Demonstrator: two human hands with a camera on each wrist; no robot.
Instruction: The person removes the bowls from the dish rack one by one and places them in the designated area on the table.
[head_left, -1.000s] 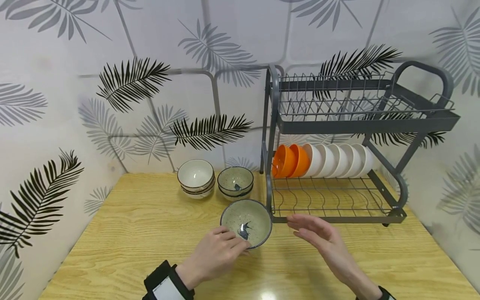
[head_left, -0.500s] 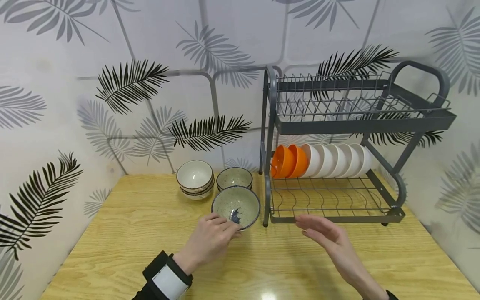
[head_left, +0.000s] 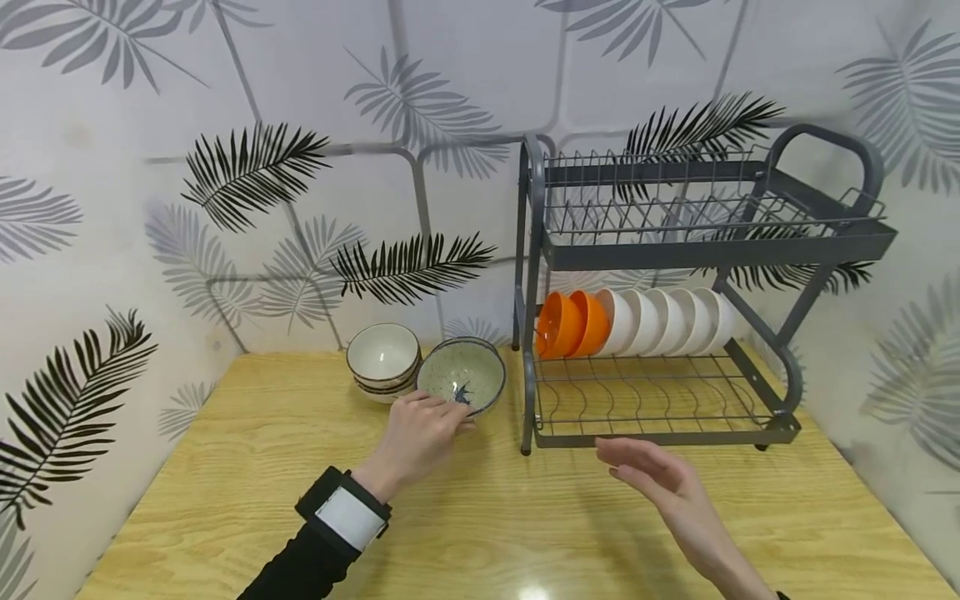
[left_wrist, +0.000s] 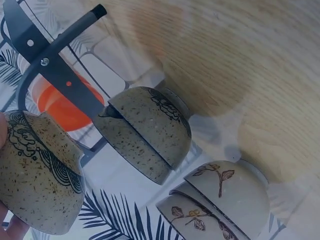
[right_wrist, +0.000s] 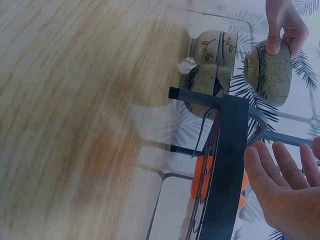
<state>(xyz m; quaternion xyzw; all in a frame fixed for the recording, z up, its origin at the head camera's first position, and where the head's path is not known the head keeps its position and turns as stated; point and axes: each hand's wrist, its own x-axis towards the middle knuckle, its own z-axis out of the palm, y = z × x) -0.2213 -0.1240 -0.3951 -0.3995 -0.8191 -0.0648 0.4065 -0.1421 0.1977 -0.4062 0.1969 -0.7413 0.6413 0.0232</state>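
- Here's my head view: the left hand [head_left: 422, 433] is clamped on the near rim of a speckled greenish bowl [head_left: 465, 372], opening upward, a dark blue motif inside.
- And where's that bowl? Up in the air, directly above the speckled stack [left_wrist: 145, 135]; my left wrist view shows a gap between them.
- That stack is two bowls nested, sitting on the wooden table [head_left: 487, 533] near the wall [head_left: 292, 192], dark line patterns round the outside.
- Just to its left, the white bowls with brown rims [head_left: 382, 354], stacked too, brown leaf sprigs on their sides.
- Over to the right hand [head_left: 671, 487]: fingers extended, thumb and fingers apart, palm facing inward, poised near the front rail of the dark grey rack [head_left: 720, 252].
- Two tiers on that rack, and the lower one carries a row on edge: two orange bowls [head_left: 558, 325] at the left end, then five plain white bowls [head_left: 645, 321].
- On the left wrist I see a black strap [head_left: 351, 517] with a white panel, over a black sleeve [head_left: 296, 567].
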